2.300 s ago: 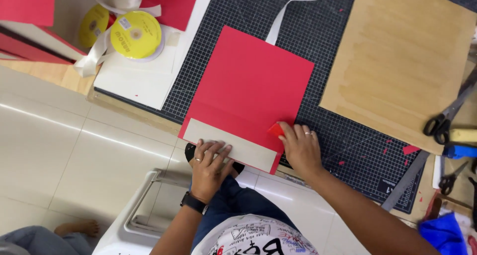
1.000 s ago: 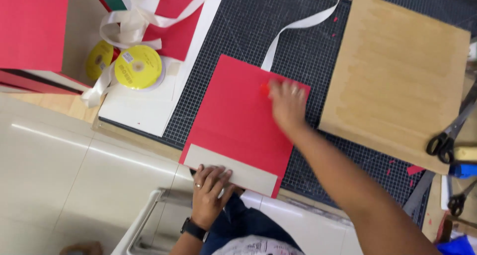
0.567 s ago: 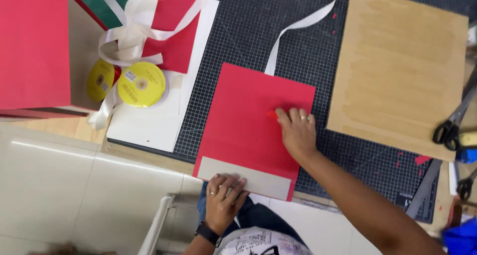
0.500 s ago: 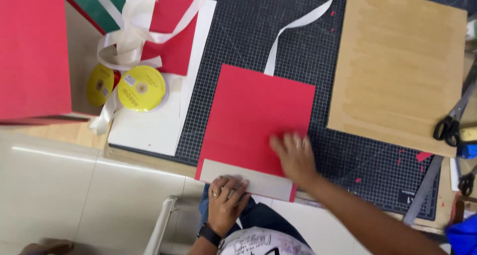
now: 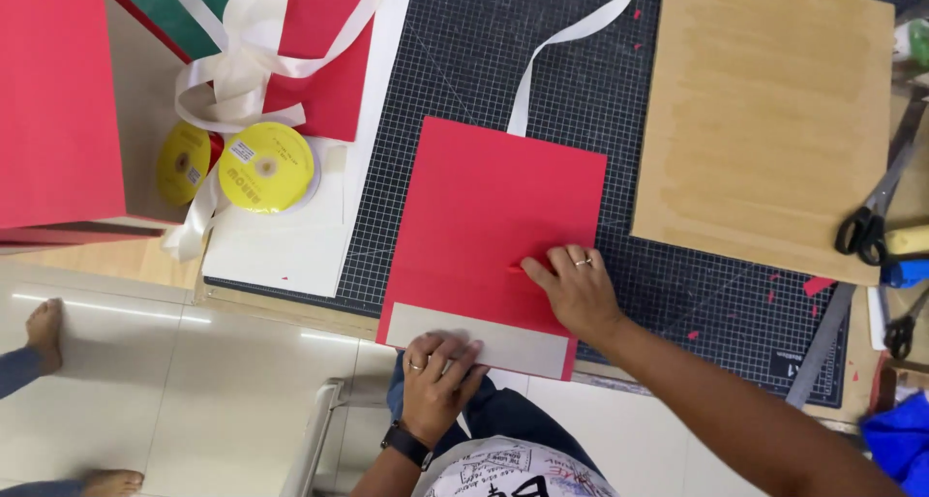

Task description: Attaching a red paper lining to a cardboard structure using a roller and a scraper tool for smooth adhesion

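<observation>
A red paper-covered panel (image 5: pixel 484 216) lies on the black grid cutting mat (image 5: pixel 455 61), with a bare grey board strip (image 5: pixel 503 337) along its near edge. My left hand (image 5: pixel 437 369) rests flat on that grey strip at the near edge, fingers together. My right hand (image 5: pixel 573 286) presses on the red sheet near its lower right, holding a small red tool against the paper. A white ribbon (image 5: pixel 561 47) runs out from under the panel's far edge.
A brown board (image 5: pixel 769 120) lies right of the panel. Scissors (image 5: pixel 876 211), a metal ruler (image 5: pixel 821 347) and a second pair of scissors lie at the right. At the left are yellow tape rolls (image 5: pixel 263 166), white sheets (image 5: pixel 290 250), ribbon, red and green paper and a red box (image 5: pixel 53 100). Someone's feet stand at the lower left.
My right hand swept up across the red sheet toward its far edge, then came back down to the lower right. My left hand stayed on the grey strip.
</observation>
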